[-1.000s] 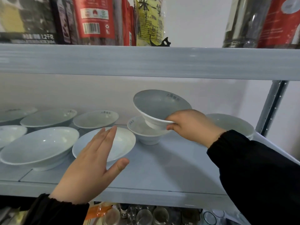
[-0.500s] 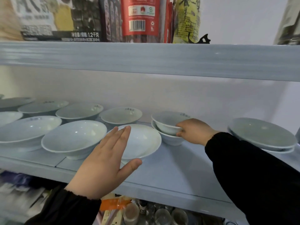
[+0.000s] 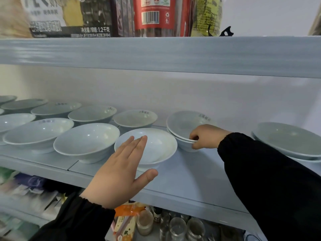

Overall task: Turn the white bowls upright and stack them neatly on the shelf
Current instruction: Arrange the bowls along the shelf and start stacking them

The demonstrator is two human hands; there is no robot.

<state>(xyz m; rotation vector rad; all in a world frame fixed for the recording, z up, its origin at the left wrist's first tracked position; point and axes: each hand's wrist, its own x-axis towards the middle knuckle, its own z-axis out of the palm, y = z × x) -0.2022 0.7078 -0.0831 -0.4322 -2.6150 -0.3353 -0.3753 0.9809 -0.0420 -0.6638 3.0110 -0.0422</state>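
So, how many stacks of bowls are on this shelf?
2. One stack is in the middle, gripped at its rim by the right hand; the other stack is at the far right. The left bowls are cut off, so more may hide there.

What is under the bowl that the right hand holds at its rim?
A second white bowl, nested beneath the top bowl, standing on the shelf. Only its rim and outer wall show; its inside is covered.

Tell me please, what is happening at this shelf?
A person is tidying the shelf. The right hand grips the rim of the top bowl, nested upright in a second bowl. The left hand is open and flat near the front bowl. More upright bowls stand in rows to the left.
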